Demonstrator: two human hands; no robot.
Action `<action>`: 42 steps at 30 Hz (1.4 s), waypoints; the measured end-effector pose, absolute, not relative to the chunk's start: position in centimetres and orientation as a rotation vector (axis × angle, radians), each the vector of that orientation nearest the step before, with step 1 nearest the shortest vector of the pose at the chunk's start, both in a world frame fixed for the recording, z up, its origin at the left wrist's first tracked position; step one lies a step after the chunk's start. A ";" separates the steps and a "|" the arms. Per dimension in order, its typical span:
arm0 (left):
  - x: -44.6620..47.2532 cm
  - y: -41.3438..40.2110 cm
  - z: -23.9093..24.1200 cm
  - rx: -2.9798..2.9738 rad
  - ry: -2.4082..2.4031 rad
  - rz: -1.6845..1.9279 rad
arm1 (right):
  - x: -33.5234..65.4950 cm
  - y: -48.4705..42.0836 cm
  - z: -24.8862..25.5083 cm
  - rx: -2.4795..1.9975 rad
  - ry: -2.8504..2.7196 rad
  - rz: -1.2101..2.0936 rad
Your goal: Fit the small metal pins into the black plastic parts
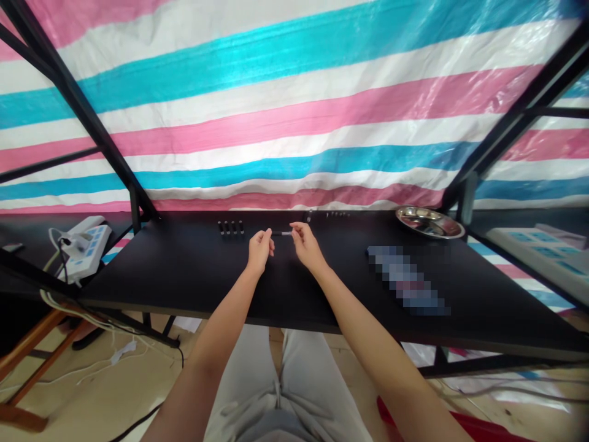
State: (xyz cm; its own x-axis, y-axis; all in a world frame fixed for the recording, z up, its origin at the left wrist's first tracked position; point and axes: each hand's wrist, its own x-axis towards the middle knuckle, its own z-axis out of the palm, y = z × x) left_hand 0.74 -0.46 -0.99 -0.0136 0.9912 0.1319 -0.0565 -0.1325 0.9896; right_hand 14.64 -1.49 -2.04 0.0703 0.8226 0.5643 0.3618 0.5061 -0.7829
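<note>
My left hand [261, 250] is closed in a pinch around the dark end of a slim black rod with a silver tip [278, 233]. At the silver end, the fingers of my right hand [305, 243] pinch it too. The rod lies level between both hands, just above the black table [184, 264]; its exact kind is too small to make out. To the left of my left hand stands a row of several small black cylinders with silver ends [234, 228]. Beyond my right hand are tiny silvery pieces [338, 215], and another small piece [309, 215] sits nearer.
A shiny round metal dish [430, 223] rests at the table's back right. A blurred-out flat object [407, 281] lies in front of it. A white power strip [87, 255] with cables is on the left. Black frame posts [92, 129] rise before a striped sheet [294, 123].
</note>
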 end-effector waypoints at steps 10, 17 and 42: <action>0.6 -0.3 -1.3 1.242 1.096 1.410 | 15.3 -1.8 -2.0 -1.128 -1.884 0.299; 0.3 -0.1 -1.2 1.173 1.163 1.421 | 15.6 -1.2 -2.3 -1.264 -1.662 0.431; 0.7 0.1 -1.9 1.236 1.136 1.231 | 15.7 1.2 -3.5 -1.148 -1.624 0.735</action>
State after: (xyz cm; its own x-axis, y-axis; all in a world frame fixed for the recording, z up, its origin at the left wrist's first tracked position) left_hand 0.65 0.05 -1.88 0.0361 0.9982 0.0469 -0.0337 -0.0457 0.9984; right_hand 15.73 1.17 -3.45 -0.0757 0.9269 0.3675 0.3354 0.3707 -0.8661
